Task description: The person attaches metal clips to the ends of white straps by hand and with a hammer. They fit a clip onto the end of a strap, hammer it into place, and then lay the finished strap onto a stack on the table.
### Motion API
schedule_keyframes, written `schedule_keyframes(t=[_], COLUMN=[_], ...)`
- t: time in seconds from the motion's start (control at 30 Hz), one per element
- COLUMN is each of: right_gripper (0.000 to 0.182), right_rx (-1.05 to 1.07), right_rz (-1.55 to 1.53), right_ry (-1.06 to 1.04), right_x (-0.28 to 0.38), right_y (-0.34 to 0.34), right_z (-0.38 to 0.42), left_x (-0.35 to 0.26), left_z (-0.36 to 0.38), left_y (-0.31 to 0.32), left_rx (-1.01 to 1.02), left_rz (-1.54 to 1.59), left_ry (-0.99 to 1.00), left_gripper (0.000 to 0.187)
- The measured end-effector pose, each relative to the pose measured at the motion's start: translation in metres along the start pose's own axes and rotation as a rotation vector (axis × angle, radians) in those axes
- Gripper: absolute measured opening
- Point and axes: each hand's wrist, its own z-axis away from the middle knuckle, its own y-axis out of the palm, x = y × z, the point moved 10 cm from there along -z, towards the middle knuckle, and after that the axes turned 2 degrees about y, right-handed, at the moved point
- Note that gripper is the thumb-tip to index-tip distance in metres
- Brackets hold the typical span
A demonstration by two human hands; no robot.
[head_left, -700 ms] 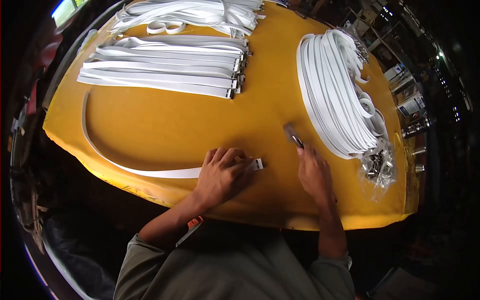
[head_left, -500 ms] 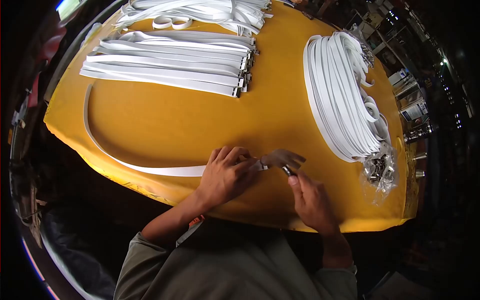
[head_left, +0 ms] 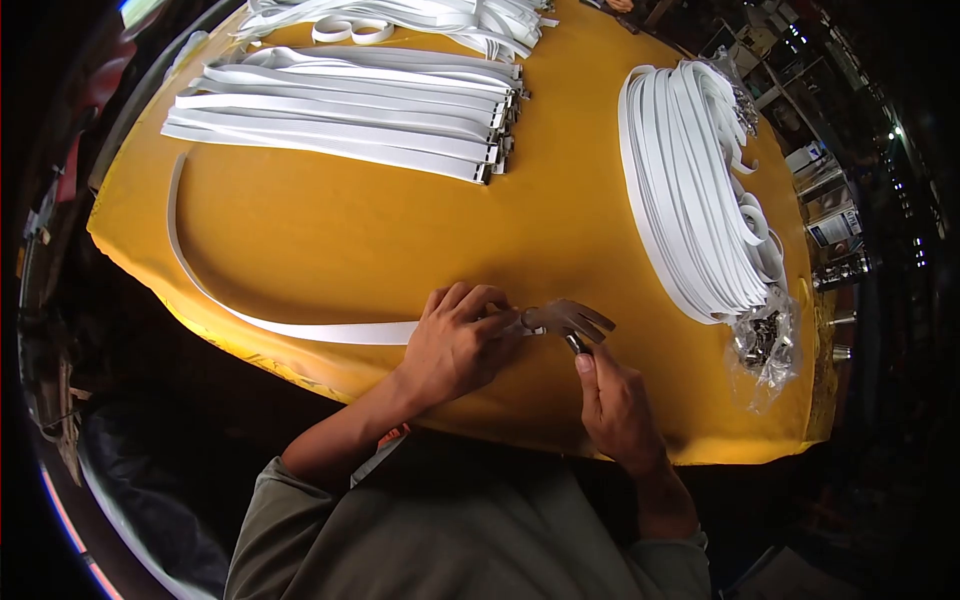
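Clock: read from view centre, 12 at the far side.
Shirt: grey-green cloth (head_left: 470,520), 6 o'clock, nearest.
Right hand: (head_left: 622,405) 4 o'clock, clenched round the hammer handle, thumb along it, probably to steer the head.
Left hand: (head_left: 458,340) just off centre at 6, palm down, grasping the strap near its metal end; likely pins it flat so it can't slide. Fingertip placement underneath hidden.
Hammer: (head_left: 570,322) 3 o'clock, dull metal claw head, slightly blurred; face turned to the left hand, claw splayed away. Dark handle.
Clip: (head_left: 537,331) shiny metal on strap end, partly covered by hammer head; contact can't be told.
Strap: (head_left: 330,332) white, flat, smooth, bendy; runs from under left hand, tail curving up on edge toward 9–10 o'clock, perhaps swung wide to suit the space.
Table: (head_left: 400,230) yellow cover, smooth on top, creased and scuffed along near edge.
Bag: (head_left: 765,345) 3 o'clock, clear crinkly plastic, small metal bits inside; probably set there for easy right-side reach.
Bundle: (head_left: 670,190) 2 o'clock, many white straps bent in a shared arc.
Clipped stack: (head_left: 340,110) 11 o'clock, folded straps, metal ends lined up on one side, seemingly for tidy counting.
Loops: (head_left: 350,30) 11 o'clock, two white curls beyond stack.
Loose pile: (head_left: 420,15) 11–12 o'clock, tangled straps, cut by frame edge.
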Motion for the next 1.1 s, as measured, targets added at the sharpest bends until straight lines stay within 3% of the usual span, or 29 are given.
schedule_keyframes(t=[0.13,0.23,0.3,0.4,0.5,0.7,0.8,1.1], right_gripper=[0.026,0.025,0.025,0.025,0.025,0.025,0.026,0.025], right_rx=[0.051,-0.035,0.069,-0.01,0.082,-0.05,0.05,-0.024], right_rz=[0.064,-0.027,0.05,0.054,0.125,0.063,0.132,0.094], right_ry=[0.013,-0.014,0.035,-0.008,0.037,-0.046,0.009,-0.004], right_x=[-0.015,-0.009,-0.021,-0.011,-0.02,-0.003,-0.011,-0.008], right_y=[0.011,0.003,0.019,0.006,0.018,0.009,0.015,0.013], right_z=[-0.004,0.001,0.002,0.005,0.005,0.001,-0.005,-0.001], left_x=[0.0,0.001,-0.002,0.0,0.0,0.001,0.002,0.002], left_z=[-0.004,0.0,0.001,0.0,0.001,0.001,-0.002,0.0], left_y=[-0.001,-0.001,0.0,0.0,0.0,-0.002,0.0,-0.003], left_rx=[-0.002,0.01,0.02,0.014,0.013,-0.015,0.001,-0.019], left_rz=[0.009,0.019,0.025,0.033,0.023,0.026,0.038,0.043], left_ry=[0.008,-0.003,0.004,-0.01,-0.025,-0.012,-0.011,-0.028], left_gripper=[0.027,0.027,0.027,0.026,0.025,0.023,0.024,0.023])
